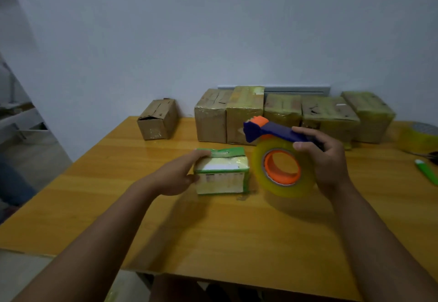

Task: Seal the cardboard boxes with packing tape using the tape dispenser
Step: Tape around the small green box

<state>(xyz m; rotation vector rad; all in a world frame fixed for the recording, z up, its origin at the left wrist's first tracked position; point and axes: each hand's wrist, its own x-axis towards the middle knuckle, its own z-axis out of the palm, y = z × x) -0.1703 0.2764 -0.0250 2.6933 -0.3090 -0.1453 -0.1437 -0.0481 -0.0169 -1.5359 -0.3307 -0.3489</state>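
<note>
My left hand [176, 178] grips the small green-edged box [221, 173] on the desk [213, 230], fingers curled over its top left corner and thumb against its near side. My right hand [324, 159] holds the tape dispenser [279, 157] just right of that box, fingers wrapped round the blue handle, the yellowish roll hanging below. The box already looks glossy with tape, though blur keeps me from saying whether its seam is fully closed.

Behind the box, a row of taped cartons [294, 114] stands against the wall, seemingly done. Left of that row, one brown carton [157, 120] sits alone with a loose flap, apparently unsealed. All the boxes are shut, so I cannot see their contents. Far right of the box lies a spare tape roll [419, 135].
</note>
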